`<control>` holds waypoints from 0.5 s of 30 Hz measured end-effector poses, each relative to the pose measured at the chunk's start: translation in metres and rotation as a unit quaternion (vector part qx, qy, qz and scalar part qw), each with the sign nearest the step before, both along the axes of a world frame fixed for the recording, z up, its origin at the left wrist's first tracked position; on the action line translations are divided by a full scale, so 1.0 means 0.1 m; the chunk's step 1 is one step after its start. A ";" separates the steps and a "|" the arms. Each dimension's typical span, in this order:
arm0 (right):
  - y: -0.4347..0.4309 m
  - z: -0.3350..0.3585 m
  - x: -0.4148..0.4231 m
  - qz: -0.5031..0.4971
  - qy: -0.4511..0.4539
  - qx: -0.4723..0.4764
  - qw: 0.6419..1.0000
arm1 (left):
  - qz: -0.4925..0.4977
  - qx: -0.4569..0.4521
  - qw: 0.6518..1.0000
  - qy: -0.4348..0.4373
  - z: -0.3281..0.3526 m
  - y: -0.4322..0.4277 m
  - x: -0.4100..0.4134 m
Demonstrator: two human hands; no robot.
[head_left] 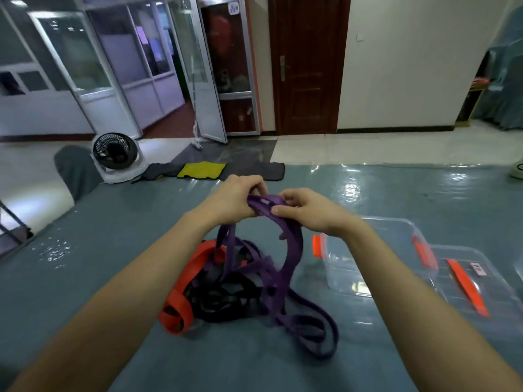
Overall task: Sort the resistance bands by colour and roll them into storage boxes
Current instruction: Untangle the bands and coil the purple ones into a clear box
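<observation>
Both hands are working above the pile [240,281] on the surface [113,250]. Left hand [235,199] is pinching the top of the purple band [294,250]; right hand [308,213] is gripping the same bunch just beside it, so both grips are closed on purple. The band's lower loops are trailing into the pile, tangled with black bands [220,304] beside the orange band [195,267]. Boxes [396,230] are sitting right of the pile.

Judgement: lifting slowly and teasing purple clear of black before rolling; keeping strands flat and aligned.
</observation>
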State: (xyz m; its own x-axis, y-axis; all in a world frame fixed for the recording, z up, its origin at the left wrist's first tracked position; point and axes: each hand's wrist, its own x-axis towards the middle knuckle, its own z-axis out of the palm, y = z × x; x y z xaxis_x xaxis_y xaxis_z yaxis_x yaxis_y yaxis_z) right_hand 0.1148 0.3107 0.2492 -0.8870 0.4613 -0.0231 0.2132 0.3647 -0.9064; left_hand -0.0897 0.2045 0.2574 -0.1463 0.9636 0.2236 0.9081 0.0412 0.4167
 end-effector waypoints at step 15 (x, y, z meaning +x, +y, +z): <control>0.11 -1.13 0.97 -0.105 -0.146 -0.019 0.983 | 0.104 0.058 0.993 -0.010 -0.72 -0.18 -0.08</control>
State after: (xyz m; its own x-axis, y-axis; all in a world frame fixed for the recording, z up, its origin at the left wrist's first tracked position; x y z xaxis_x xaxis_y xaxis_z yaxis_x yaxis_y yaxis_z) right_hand 0.2122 0.3220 0.1364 -0.7245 0.6282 -0.2839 0.5342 0.2514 -0.8071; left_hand -0.0975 0.1865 0.1851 -0.3454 0.8800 0.3261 0.8767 0.1786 0.4466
